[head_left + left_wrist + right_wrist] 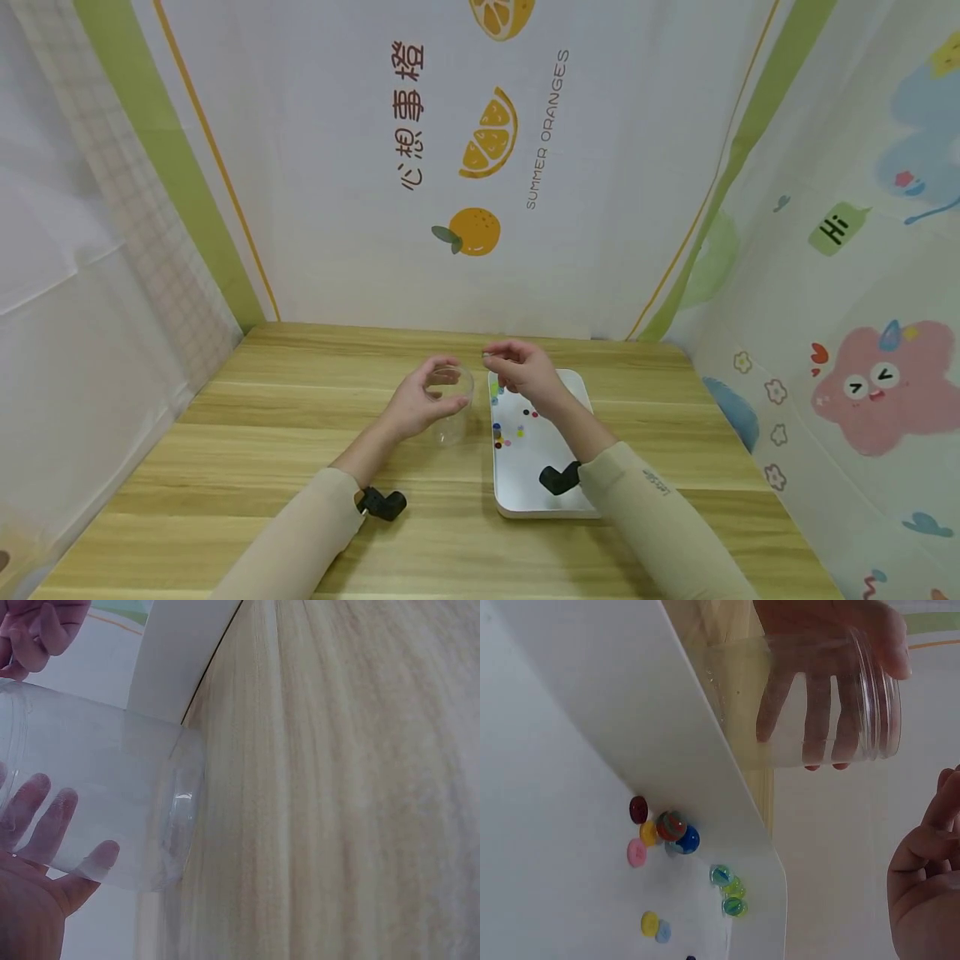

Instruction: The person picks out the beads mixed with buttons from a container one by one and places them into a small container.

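My left hand [416, 406] grips a clear, wide-mouthed plastic jar [447, 431], its fingers and thumb wrapped round the upper part. The jar stands upright on the table, and its see-through wall shows the fingers behind it in the right wrist view. Above and right of the mouth, my right hand [527, 373] pinches a small thing [486, 355] between thumb and fingertips; its kind is too small to make out. Under the right hand lies a white tray [536, 483]. Inside it are several buttons, such as a pink button [637, 853], and several marbles, such as a blue marble [687, 839].
The wooden table [300, 433] extends around the jar and tray. A printed cloth [337, 250] hangs along its back edge, with more cloth at both sides. The tray's raised wall [705, 712] runs between its contents and the jar. Black wrist cameras [384, 504] sit at both cuffs.
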Motion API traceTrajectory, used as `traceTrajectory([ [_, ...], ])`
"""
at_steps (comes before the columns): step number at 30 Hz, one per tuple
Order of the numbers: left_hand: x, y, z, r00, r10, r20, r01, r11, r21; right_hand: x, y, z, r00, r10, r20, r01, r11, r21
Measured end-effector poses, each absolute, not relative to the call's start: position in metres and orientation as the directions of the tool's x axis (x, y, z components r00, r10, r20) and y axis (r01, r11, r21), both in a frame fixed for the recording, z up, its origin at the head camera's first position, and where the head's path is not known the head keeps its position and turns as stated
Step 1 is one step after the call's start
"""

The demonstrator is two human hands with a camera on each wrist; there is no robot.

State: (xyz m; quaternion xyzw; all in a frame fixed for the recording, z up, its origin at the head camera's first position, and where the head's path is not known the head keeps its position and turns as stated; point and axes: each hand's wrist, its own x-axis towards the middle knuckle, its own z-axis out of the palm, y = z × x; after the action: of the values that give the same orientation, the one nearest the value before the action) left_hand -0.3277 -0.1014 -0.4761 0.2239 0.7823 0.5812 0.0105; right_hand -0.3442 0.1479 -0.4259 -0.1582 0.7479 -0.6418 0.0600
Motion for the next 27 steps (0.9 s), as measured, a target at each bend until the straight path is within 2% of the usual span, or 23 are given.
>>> traceTrajectory([
  [12, -0.327, -0.101, -0.475, -0.902, 0.359, 0.241, 0.332, 0.219, 0.918, -0.343, 0.128, -0.423, -0.911, -0.379, 0.166, -0.259, 0.211, -0.942],
  [27, -0.327, -0.102, -0.475, -0.905, 0.354, 0.237, 0.329, 0.226, 0.917, -0.342, 0.112, -0.419, -0.882, -0.434, 0.183, -0.307, 0.234, -0.923],
])
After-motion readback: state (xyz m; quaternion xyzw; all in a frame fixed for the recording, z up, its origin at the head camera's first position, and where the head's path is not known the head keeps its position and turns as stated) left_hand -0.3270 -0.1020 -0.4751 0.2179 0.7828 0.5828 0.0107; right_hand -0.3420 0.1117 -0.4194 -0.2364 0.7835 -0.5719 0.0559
